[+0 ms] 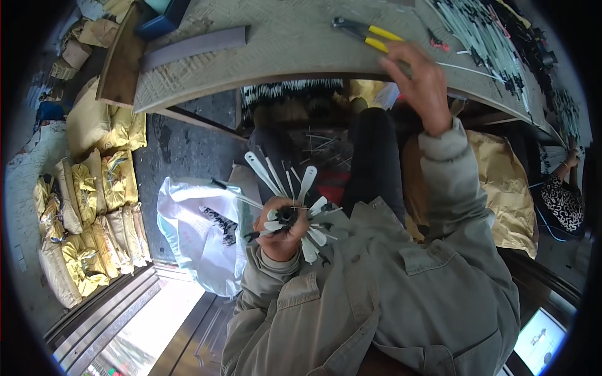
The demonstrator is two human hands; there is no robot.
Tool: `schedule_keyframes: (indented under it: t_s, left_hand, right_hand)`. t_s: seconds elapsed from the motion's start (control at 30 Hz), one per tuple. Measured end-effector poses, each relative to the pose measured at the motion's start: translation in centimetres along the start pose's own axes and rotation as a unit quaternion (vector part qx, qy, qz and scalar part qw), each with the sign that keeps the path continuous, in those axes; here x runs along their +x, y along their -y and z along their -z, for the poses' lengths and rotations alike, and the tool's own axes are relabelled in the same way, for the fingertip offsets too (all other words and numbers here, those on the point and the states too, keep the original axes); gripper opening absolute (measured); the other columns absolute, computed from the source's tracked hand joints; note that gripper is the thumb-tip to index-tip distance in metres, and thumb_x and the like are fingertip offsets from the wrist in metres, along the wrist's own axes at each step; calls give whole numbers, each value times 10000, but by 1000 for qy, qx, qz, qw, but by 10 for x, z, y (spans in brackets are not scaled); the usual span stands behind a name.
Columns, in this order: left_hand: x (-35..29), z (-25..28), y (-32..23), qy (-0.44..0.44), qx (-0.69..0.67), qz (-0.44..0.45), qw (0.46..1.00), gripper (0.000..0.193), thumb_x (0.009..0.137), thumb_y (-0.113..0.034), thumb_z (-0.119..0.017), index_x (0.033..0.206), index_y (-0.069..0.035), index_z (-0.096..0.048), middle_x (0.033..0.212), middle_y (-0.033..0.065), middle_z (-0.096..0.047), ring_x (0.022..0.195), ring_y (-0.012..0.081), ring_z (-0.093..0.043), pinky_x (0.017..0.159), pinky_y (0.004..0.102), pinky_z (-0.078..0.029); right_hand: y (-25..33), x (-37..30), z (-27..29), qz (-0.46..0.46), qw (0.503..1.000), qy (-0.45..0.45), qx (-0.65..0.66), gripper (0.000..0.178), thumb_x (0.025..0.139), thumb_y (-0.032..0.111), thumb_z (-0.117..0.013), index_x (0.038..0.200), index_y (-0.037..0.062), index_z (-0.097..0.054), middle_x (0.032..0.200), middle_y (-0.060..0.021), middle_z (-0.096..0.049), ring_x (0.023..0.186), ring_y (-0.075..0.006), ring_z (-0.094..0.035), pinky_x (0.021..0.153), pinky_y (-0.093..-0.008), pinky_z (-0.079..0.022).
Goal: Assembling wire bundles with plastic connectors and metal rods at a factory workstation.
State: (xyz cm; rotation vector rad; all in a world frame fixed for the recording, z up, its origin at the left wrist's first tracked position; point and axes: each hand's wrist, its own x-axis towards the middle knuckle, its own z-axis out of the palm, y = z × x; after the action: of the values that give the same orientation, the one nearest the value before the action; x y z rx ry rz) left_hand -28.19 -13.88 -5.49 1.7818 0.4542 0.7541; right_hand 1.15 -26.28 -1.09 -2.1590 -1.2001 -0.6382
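Close to my chest, my left hand (280, 245) is wrapped round a bundle of white flat strips and thin rods with black fittings (308, 182). Their ends fan out on every side of the fist. My right hand (417, 81) reaches over the table's near edge, thumb apart from loosely bent fingers. Beside its fingers lie pliers with yellow handles (384, 39), their dark head pointing left on the tabletop. The fingers overlap the handle ends; whether they touch them I cannot tell.
A worktable (295, 47) carries a grey curved strip (194, 48), a blue bin (162, 20) and a heap of thin white rods (486, 47). A white plastic bag (188, 250) stands left of me, near stacked yellow sacks (94, 244). Another person (562, 199) is at far right.
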Motion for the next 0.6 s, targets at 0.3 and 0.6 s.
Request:
schedule_keyframes:
  t_s: [0.3,0.6]
  left_hand:
    - [15,-1,-10,154,-65,117,979,247,682,20,-700,911,23,-606,713,43,-593,595,79,-551,527,196,-424]
    - [12,15,5,169,-68,68,981,211,685,30,-624,893,-5,-616,778,111,-630,647,174,-612,567,255,-465]
  right_hand:
    - [-45,31,-31,148,977,19,-151,249,798,295,-621,777,76,-503,742,-59,-533,714,-269,-567,576,-376,-454]
    - [76,-39,42,26,935,217,280,140,691,42,-691,786,9,-593,1018,-97,-535,900,-211,-515,755,-322,-433]
